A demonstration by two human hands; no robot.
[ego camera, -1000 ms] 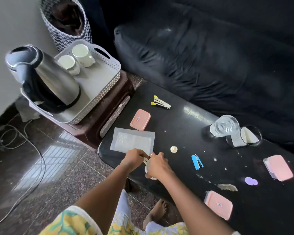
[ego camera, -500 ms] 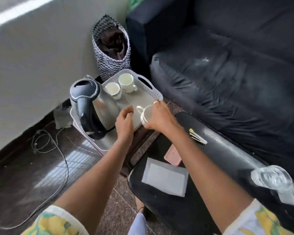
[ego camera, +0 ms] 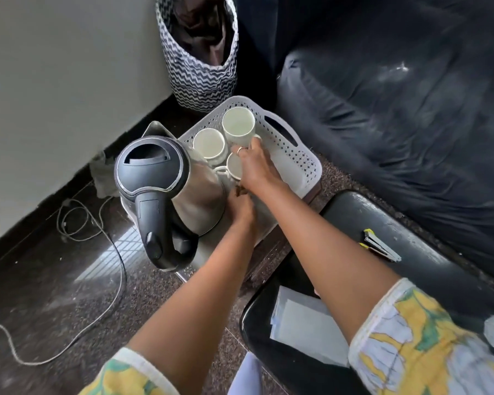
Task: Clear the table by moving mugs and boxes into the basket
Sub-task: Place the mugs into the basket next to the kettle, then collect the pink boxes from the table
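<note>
My right hand (ego camera: 257, 169) grips a white mug (ego camera: 234, 166) by its rim, low inside the white perforated basket (ego camera: 305, 163). The mug's handle points left toward the kettle. Two more white mugs (ego camera: 210, 143) (ego camera: 238, 125) stand upright at the basket's far end, right beside the held one. My left hand (ego camera: 240, 208) rests low in the basket between the kettle and my right wrist, holding nothing that I can see; its fingertips are partly hidden.
A steel kettle (ego camera: 166, 181) with a black handle fills the basket's near left. The black table (ego camera: 411, 232) at lower right carries a stapler (ego camera: 380, 248) and a white sheet (ego camera: 305, 323). A zigzag bag (ego camera: 200, 67), dark sofa (ego camera: 397, 95) and floor cable (ego camera: 109, 252) surround them.
I carried the mug from the table's near edge over to the basket and lowered it beside the other two mugs. My left hand came along and dropped in next to the kettle.
</note>
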